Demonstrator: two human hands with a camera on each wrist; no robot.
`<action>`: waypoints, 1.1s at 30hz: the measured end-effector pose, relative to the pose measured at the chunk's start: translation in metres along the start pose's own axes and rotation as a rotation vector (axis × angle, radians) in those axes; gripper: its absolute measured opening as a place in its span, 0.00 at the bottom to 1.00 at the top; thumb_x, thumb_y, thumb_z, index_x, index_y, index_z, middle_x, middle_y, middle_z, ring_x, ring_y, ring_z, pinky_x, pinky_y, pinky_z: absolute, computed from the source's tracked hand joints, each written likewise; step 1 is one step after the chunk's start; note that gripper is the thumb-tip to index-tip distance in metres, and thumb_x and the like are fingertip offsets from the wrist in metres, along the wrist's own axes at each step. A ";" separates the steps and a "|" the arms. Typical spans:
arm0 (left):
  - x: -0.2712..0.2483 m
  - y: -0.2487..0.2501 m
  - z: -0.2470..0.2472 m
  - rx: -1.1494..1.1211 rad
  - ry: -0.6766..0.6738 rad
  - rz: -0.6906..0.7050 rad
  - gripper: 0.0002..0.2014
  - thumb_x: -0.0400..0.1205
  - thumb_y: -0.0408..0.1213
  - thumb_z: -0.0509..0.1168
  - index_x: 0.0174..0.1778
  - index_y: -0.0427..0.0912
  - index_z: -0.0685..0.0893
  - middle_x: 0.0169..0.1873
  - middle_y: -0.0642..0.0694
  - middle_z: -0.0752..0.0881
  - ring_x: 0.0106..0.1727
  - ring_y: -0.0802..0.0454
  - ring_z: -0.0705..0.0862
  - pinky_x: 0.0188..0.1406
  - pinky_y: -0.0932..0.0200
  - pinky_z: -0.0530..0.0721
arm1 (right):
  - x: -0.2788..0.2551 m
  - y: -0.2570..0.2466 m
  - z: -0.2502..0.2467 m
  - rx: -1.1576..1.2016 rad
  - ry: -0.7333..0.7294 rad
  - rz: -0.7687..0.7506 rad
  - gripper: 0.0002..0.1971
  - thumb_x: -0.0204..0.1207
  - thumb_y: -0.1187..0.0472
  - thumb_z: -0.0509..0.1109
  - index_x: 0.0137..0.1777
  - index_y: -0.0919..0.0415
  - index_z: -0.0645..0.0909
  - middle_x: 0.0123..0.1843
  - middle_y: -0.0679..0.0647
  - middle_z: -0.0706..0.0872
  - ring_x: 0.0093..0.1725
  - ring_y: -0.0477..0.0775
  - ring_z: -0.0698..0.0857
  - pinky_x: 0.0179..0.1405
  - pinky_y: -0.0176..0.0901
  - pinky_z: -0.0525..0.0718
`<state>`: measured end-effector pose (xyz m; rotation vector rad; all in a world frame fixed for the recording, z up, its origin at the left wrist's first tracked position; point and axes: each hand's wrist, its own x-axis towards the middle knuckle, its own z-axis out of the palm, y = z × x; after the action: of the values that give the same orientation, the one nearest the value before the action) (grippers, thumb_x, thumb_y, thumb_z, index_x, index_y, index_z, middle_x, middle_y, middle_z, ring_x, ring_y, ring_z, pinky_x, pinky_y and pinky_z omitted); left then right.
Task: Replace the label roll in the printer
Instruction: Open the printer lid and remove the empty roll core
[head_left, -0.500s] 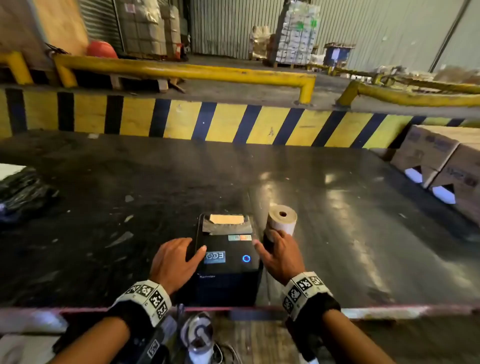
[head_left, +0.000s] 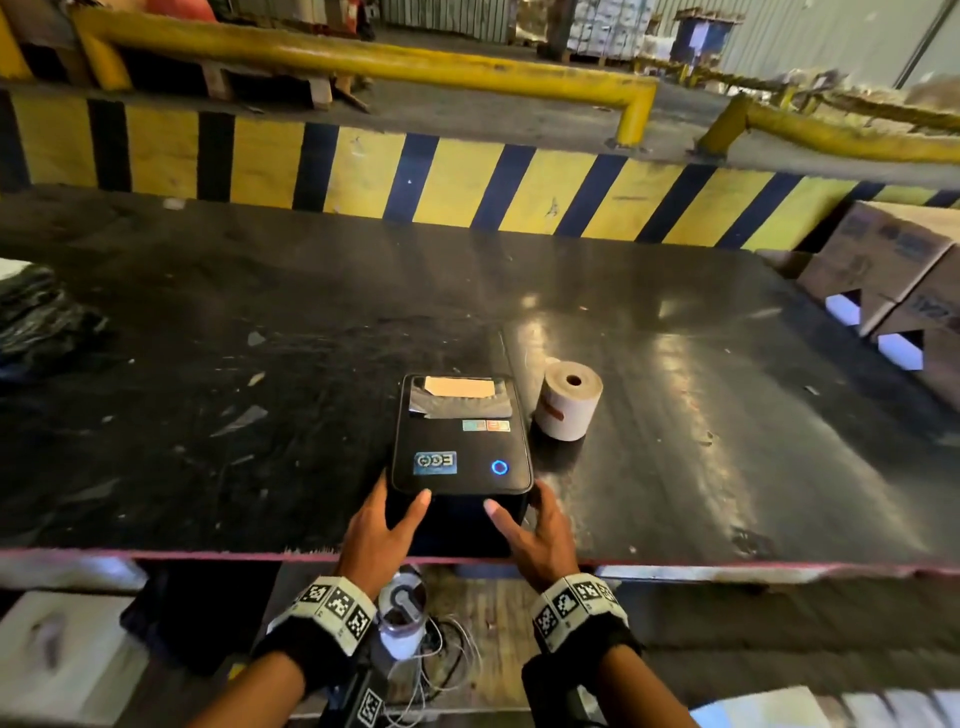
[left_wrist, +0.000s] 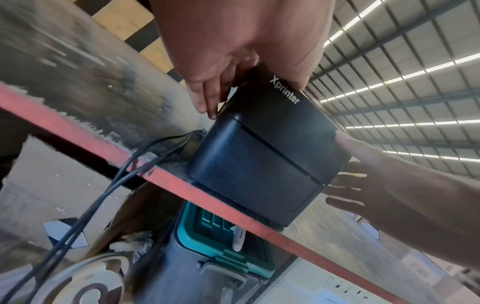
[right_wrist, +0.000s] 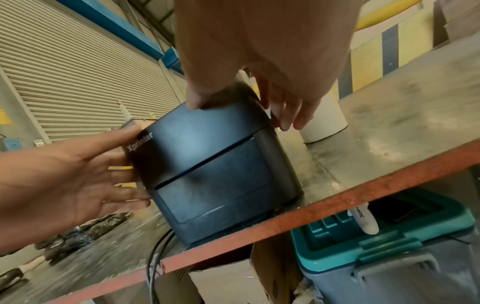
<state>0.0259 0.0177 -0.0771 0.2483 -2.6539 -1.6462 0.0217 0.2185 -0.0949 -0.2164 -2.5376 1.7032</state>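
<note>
A black label printer (head_left: 462, 441) stands at the table's near edge, lid down, its blue light lit. A white label roll (head_left: 569, 400) stands on end just to its right, untouched. My left hand (head_left: 384, 525) is at the front left corner, thumb on the front face, straight fingers along the left side. My right hand (head_left: 535, 530) mirrors it at the front right corner. In the left wrist view the left hand (left_wrist: 221, 82) lies against the printer (left_wrist: 265, 160). In the right wrist view the right hand (right_wrist: 259, 72) has its thumb on the printer (right_wrist: 215, 170), with the roll (right_wrist: 324, 123) behind.
Cardboard boxes (head_left: 893, 275) stand at the table's right. Black plastic bags (head_left: 36, 322) lie at the left. A yellow-and-black striped barrier (head_left: 467, 182) backs the table. Black cables (left_wrist: 103, 195) run off the red front edge (head_left: 208, 553). A teal-lidded bin (right_wrist: 389, 236) sits below.
My left hand has slid from the printer's top to its front left corner. My right hand has left the roll's side and come back to the front right corner.
</note>
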 end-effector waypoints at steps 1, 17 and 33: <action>-0.001 -0.001 0.000 -0.014 -0.007 -0.006 0.33 0.76 0.58 0.64 0.76 0.52 0.68 0.74 0.44 0.76 0.74 0.44 0.74 0.74 0.50 0.71 | 0.001 0.000 0.000 0.019 -0.002 0.003 0.21 0.68 0.46 0.76 0.59 0.45 0.76 0.53 0.39 0.86 0.54 0.35 0.84 0.54 0.37 0.82; 0.016 -0.033 0.003 -0.059 -0.044 -0.134 0.45 0.62 0.78 0.61 0.75 0.65 0.61 0.73 0.45 0.77 0.72 0.44 0.77 0.70 0.37 0.78 | 0.015 0.014 -0.002 -0.161 0.068 -0.021 0.38 0.56 0.22 0.66 0.64 0.41 0.80 0.51 0.50 0.87 0.47 0.54 0.83 0.49 0.57 0.86; 0.045 -0.020 -0.022 -0.003 -0.028 -0.147 0.17 0.74 0.63 0.59 0.33 0.59 0.87 0.39 0.41 0.92 0.45 0.44 0.90 0.53 0.40 0.88 | 0.111 -0.106 -0.030 -0.120 0.194 -0.031 0.35 0.61 0.25 0.65 0.43 0.58 0.90 0.40 0.55 0.92 0.44 0.55 0.89 0.51 0.48 0.86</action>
<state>-0.0140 -0.0166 -0.0883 0.4326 -2.7135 -1.7051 -0.0918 0.2245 0.0129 -0.3307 -2.4872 1.4429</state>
